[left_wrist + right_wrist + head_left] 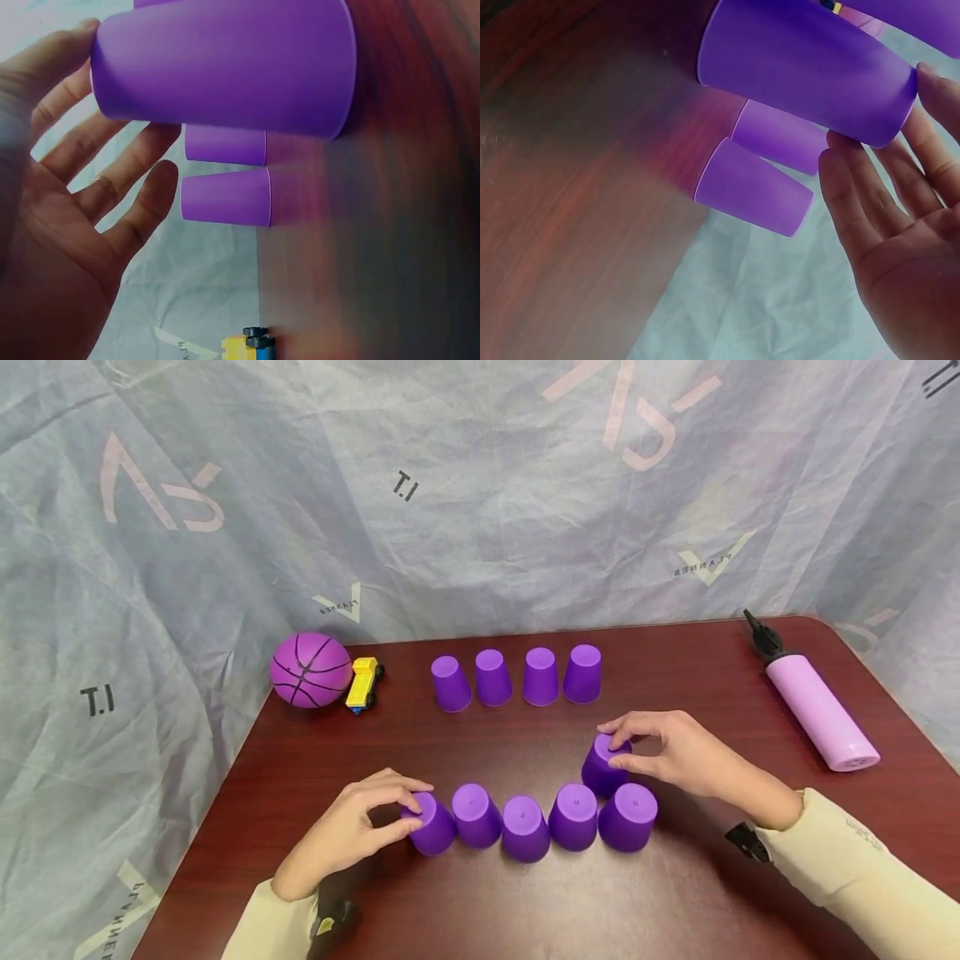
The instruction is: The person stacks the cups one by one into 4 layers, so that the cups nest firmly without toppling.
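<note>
Several purple cups stand upside down in a curved front row, among them a middle cup [525,835]. My left hand [363,822] pinches the top of the leftmost cup [435,833] between thumb and fingers; in the left wrist view that cup [225,67] has its wide rim at the table. Just behind the row's right end, my right hand [678,752] grips another upside-down cup [600,777] near its base. The right wrist view shows this cup [810,71] with the thumb on one side and fingers on the other.
Farther back, more upside-down purple cups [540,681] stand in a row. At the back left are a purple ball [310,670] with black lines and a yellow toy truck [363,683]. A pink hand pump [821,710] lies on the right of the dark wooden table [337,735].
</note>
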`<state>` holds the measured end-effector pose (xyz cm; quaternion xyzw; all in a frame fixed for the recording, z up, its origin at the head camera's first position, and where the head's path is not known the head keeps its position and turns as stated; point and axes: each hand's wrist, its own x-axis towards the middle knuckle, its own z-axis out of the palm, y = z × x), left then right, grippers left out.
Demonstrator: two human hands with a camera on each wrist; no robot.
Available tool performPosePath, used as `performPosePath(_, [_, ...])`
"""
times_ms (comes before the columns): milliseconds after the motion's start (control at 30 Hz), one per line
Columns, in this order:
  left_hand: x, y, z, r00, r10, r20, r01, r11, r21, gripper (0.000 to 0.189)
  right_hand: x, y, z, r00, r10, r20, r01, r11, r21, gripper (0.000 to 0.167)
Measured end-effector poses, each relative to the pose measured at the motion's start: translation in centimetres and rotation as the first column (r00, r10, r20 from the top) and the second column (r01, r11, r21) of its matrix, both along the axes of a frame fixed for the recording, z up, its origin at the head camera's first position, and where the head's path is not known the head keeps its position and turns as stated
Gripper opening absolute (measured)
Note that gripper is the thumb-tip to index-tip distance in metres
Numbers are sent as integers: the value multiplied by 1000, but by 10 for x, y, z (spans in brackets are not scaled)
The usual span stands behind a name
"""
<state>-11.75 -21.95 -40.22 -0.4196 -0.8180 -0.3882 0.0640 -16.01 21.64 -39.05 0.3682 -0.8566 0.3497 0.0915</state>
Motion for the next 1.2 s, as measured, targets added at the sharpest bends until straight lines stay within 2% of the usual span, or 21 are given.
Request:
performPosePath(167, [1,-6,-4,1000,-20,-4,20,1000,-3,27,4,-1,-3,1000,-25,-5,25,1000,2,21])
performPosePath(200, [3,-5,-1,1000,-19,-3,19,1000,1,28,4,0,-3,1000,-27,-5,27,1000,2,22])
performPosePath(267, [4,-5,-2,1000,-19,0,19,1000,0,28,5,1,-4,1000,-25,0,25,1000,5,23])
performPosePath(400, [5,-3,-2,1000,-7,-5,7,1000,-1,29,5,6,-4,1000,12,-13,-12,1000,7,28])
performPosePath(433, [4,-4,-6,1000,-4,-5,3,1000,-4,29,5,7,-4,999,26,-23,-26,1000,5,29])
performPosePath(600, [7,1,-4,1000,15,-5,-15,1000,23,33,4,9,-5,996,62,-57,-64,998,-17,35])
performPosePath(800, [6,3,-3,998,-9,-62,10,1000,24,36,3,8,-8,996,61,-71,-63,998,-17,38])
performPosePath(900, [2,2,-2,997,-9,-73,9,1000,4,34,3,9,-6,996,44,-75,-45,999,-13,39])
performPosePath(1033, [-8,-1,2,997,33,-71,-34,999,-7,31,0,9,1,994,31,-105,-32,999,-9,37])
performPosePath(1100, [-16,-2,7,994,67,-81,-68,998,-10,30,-3,8,8,991,27,-130,-29,999,-17,36])
performPosePath(1200, [-33,2,20,985,124,-123,-124,992,5,28,-12,4,21,981,11,-192,-21,998,-55,35])
